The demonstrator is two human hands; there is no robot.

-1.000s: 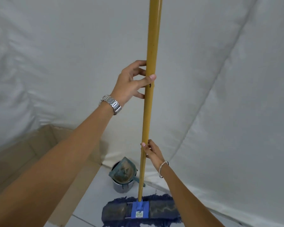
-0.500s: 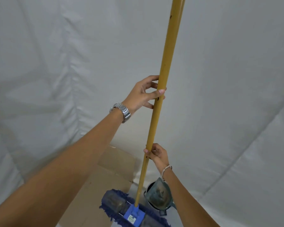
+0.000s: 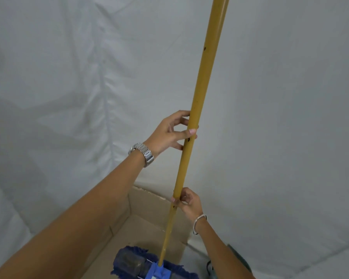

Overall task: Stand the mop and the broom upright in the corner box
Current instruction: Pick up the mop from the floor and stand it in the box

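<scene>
So the left hand (image 3: 170,133) is gripping the long yellow-ochre mop pole (image 3: 197,101) about halfway up, thumb pressing across the front and fingers curling round the back, with a silver metal-link watch (image 3: 143,154) sitting on that wrist. Lower down, the right hand (image 3: 187,203) is pinching the same pole between thumb and fingertips, a thin silver bangle (image 3: 199,223) hanging on its wrist. The pole is leaning a bit, top tipping to the right and running out of the top of the frame. Its dark blue fringed flat mop head (image 3: 133,262) with the bright blue plastic bracket (image 3: 158,272) is hanging over the open brown cardboard box (image 3: 149,222), which is sitting against the wrinkly white fabric backdrop (image 3: 69,77). Can't tell if the head is touching the box floor.
</scene>
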